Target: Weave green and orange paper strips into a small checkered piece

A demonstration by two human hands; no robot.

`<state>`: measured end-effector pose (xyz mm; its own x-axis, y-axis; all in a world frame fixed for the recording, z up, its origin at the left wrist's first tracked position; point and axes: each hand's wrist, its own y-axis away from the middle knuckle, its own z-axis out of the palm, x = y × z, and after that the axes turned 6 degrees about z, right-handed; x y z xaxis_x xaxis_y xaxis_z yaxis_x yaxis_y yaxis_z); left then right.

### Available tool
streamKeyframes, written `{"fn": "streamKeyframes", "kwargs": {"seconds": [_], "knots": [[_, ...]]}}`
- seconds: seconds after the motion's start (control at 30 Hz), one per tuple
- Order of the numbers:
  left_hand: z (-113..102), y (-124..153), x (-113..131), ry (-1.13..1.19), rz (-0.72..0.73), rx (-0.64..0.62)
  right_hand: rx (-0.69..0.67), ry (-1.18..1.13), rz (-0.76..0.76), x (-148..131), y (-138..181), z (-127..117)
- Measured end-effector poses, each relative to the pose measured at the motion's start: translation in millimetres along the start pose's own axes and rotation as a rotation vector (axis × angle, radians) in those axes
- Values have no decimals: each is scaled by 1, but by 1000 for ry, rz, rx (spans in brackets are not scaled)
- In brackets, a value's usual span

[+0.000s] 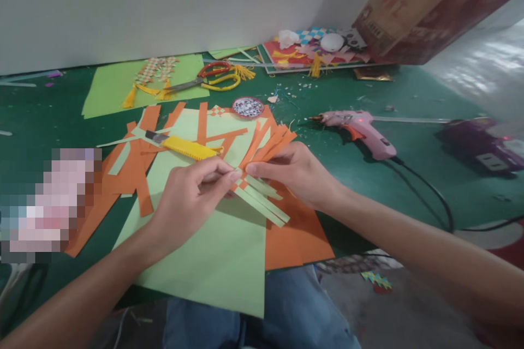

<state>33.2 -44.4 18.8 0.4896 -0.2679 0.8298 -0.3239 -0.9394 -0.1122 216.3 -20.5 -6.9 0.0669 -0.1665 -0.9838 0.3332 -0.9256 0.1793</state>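
Evidently, the left hand was pinching the left side of a small paper weave, its thumb and forefinger nearly meeting at the tips and its other fingers curled inward. Across from it, the right hand had its thumb pressed to the weave's orange strips, with fingers behind them and little gap showing; how the hidden fingers were bent could not be told.

The weave sat between the two thumbs, touching both hands, over a pale green sheet. Its visible patch was a check of orange and pale green squares, partly covered by the fingers. From this patch the orange strips fanned up and to the right, while pale green strips slanted down to the right with loose ends.

Farther left lay cut orange pieces. A yellow cutter rested just beyond the left hand, a small round dish stood beyond the weave, and a pink glue gun lay at the right on the green tabletop.
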Motion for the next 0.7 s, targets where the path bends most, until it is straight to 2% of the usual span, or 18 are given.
{"fn": "streamKeyframes", "kwargs": {"seconds": [0.37,0.7], "knots": [[1,-1,1,21,-32,-12,-19,66,8,0,0,-2],[1,-1,0,11,-50,-18,43,175,-1,-3,-1,-3]]}}
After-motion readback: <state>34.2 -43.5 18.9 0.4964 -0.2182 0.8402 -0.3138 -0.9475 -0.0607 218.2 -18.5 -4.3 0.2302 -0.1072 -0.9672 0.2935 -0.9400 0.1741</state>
